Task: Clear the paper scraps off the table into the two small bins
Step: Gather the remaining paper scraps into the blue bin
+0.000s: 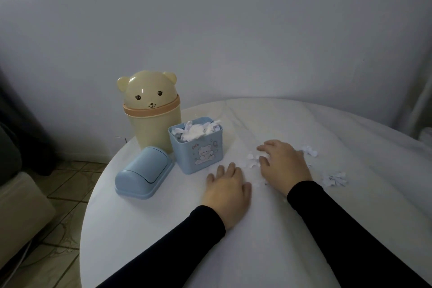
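A small blue bin (198, 151) with a bear print stands open on the white table (233, 252), heaped with white paper scraps (197, 130). Its blue lid (143, 173) lies on the table to its left. Behind it stands a cream bear-shaped bin (150, 110) with its domed lid on. My left hand (228, 190) rests flat on the table just right of the blue bin. My right hand (284, 162) lies palm down over loose scraps (253, 160), fingers spread. More scraps lie right of it, one cluster (309, 150) near the knuckles and another cluster (334, 179) by the wrist.
The round table's left edge drops to a tiled floor (60, 194). A pale cushioned seat (21, 208) stands at far left. A plain wall runs close behind the table.
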